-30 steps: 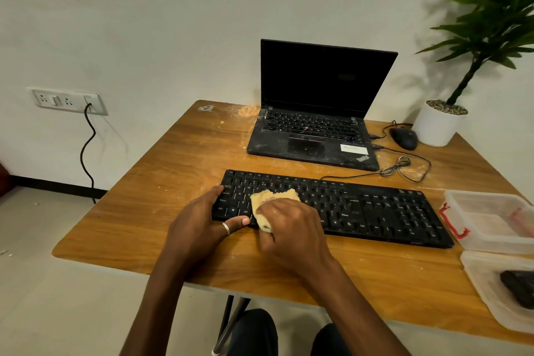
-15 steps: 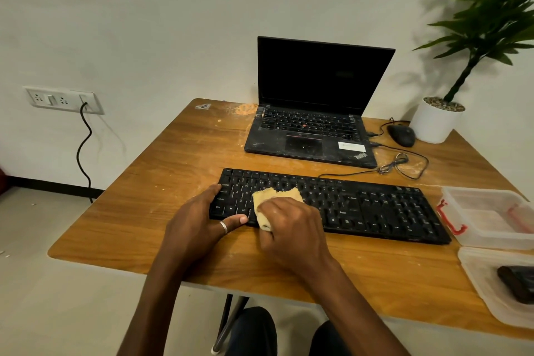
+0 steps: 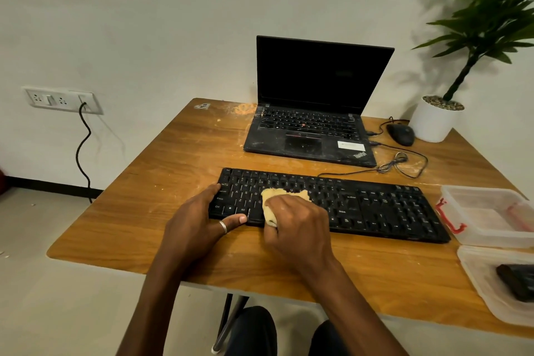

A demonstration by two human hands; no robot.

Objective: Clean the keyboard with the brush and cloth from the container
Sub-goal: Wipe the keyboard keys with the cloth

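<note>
Head-down view of a wooden table [image 3: 173, 170]. Black keyboard [image 3: 375, 205] lying near the front edge. Right hand [image 3: 297, 222] gripping a bunched yellow cloth [image 3: 284, 195] on the left-centre keys. Left hand [image 3: 196, 225] pressed against the keyboard's left end, thumb along its front edge. Behind, an open laptop [image 3: 312, 124]. At far right, a clear plastic container [image 3: 491, 217].

The keyboard [image 3: 375, 208], with the cloth [image 3: 277, 195] on its keys, lies before you, the laptop [image 3: 306, 139] behind it and the mouse [image 3: 400, 134] farther right. The container [image 3: 491, 237] sits right of the keyboard; nearer you, the brush [image 3: 517, 280] lies in its lid [image 3: 476, 269].
</note>
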